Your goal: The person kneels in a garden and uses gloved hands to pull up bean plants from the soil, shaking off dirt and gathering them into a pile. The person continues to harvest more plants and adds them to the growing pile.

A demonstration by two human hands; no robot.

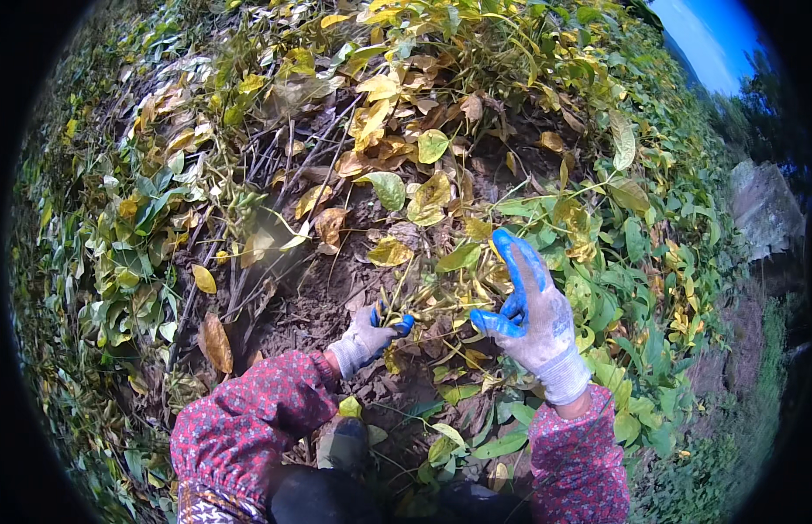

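My left hand (374,334), in a pale knit glove with blue-coated fingers, is closed around thin plant stems with pods (399,304) low over the soil. To its right, my right hand (527,314), gloved the same way, is raised with thumb and fingers apart and nothing visible between them. Yellowing bean plants with slender pods (478,288) lie between the two hands, partly behind the right fingers. Green and yellow leaves (458,257) hang just above them.
Bare brown soil (314,295) with dry leaves and cut-looking stalks (239,281) lies left of the hands. Dense leafy plants (615,295) stand at right. My boot (342,445) and dark-clad knee (321,494) are below. A grey rock-like shape (766,206) is at far right.
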